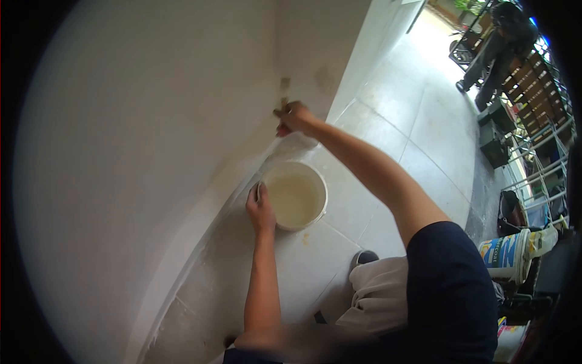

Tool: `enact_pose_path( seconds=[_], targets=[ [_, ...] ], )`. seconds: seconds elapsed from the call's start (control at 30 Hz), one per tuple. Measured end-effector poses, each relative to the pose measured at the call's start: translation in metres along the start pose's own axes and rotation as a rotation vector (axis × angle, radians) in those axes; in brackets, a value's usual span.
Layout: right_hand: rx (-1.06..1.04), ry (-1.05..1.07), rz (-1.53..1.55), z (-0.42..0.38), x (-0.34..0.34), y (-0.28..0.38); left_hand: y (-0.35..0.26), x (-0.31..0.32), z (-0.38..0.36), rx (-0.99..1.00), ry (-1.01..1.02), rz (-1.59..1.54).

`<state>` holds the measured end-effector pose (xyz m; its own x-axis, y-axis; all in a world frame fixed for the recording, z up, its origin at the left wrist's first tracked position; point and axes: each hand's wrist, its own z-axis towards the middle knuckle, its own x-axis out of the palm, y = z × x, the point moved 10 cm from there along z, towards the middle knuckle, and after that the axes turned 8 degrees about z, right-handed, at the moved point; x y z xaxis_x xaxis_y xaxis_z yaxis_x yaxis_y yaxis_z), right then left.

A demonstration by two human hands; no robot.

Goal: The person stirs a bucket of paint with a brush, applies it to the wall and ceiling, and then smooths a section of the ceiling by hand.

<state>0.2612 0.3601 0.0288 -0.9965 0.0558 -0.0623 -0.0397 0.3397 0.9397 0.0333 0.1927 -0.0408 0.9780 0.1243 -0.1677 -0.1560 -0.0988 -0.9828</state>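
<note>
A white bucket [325, 193] with pale, cloudy liquid in it stands on the tiled floor, close to the foot of the wall. My left hand [261, 211] grips the bucket's near-left rim, thumb and fingers on either side of it. Up by the wall corner, my right hand [294, 117] is closed, its fingers bent at the wall surface. Whatever it holds is too small and hidden to name. Just above those fingers the white wall [182, 109] carries small brownish marks [285, 84], and a fainter stain [325, 77] lies to their right.
Grey floor tiles [388, 127] run off to the right. A person [506, 48] in dark clothes is at the upper right, beside wooden slats [536, 91] and a metal rack [539, 176]. A labelled paint bucket [504, 256] and other items line the right edge.
</note>
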Motion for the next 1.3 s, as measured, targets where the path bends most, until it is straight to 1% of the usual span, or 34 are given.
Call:
enact_pose_path(
  seconds=[0.13,0.23,0.27,0.33,0.4,0.43,0.53,0.63,0.73,0.83,0.93,1.03,1.07,1.13,1.23,1.3],
  targets=[
    [-0.028,-0.02,0.086,-0.003,0.021,0.008,-0.004,-0.005,-0.001,0.019,-0.042,0.041],
    [-0.041,-0.046,0.16,0.01,0.019,0.003,-0.006,-0.003,-0.002,-0.019,0.009,0.05],
    [-0.051,-0.05,0.184,0.019,0.022,0.005,-0.004,-0.005,-0.001,0.001,-0.003,0.045],
    [-0.053,-0.066,0.145,0.021,0.021,0.005,-0.001,-0.004,0.0,0.043,-0.031,0.034],
    [-0.069,-0.079,0.096,0.022,0.018,0.006,0.001,-0.004,0.0,0.043,-0.035,0.032],
    [0.002,-0.152,0.169,0.024,0.012,-0.003,0.0,-0.004,0.0,0.043,-0.036,0.031],
    [0.044,-0.218,0.2,0.026,0.016,-0.016,-0.002,-0.004,-0.001,0.026,-0.012,0.022],
    [0.125,-0.13,0.387,0.023,0.044,-0.026,-0.001,-0.005,0.0,0.041,-0.057,0.058],
    [-0.128,-0.138,0.171,0.006,0.044,0.017,-0.001,-0.006,-0.001,0.016,-0.054,0.064],
    [-0.101,-0.189,0.322,0.018,0.035,0.016,-0.006,-0.008,-0.003,0.011,-0.063,0.063],
    [0.192,-0.179,0.515,0.035,0.034,-0.03,-0.007,-0.008,-0.001,0.004,-0.065,0.093],
    [0.135,-0.172,0.397,0.034,0.028,-0.037,-0.01,-0.008,-0.001,-0.003,-0.047,0.074],
    [0.083,-0.135,0.326,0.034,0.029,-0.034,-0.01,-0.009,-0.001,-0.001,-0.048,0.078],
    [-0.012,-0.062,0.18,0.02,0.037,-0.016,-0.013,-0.009,-0.003,-0.007,-0.049,0.086],
    [-0.162,-0.044,0.065,0.009,0.045,0.015,-0.013,-0.009,-0.003,-0.007,-0.05,0.072],
    [-0.133,-0.088,0.16,0.016,0.037,0.019,-0.012,-0.01,-0.002,0.0,-0.065,0.073]
  ],
)
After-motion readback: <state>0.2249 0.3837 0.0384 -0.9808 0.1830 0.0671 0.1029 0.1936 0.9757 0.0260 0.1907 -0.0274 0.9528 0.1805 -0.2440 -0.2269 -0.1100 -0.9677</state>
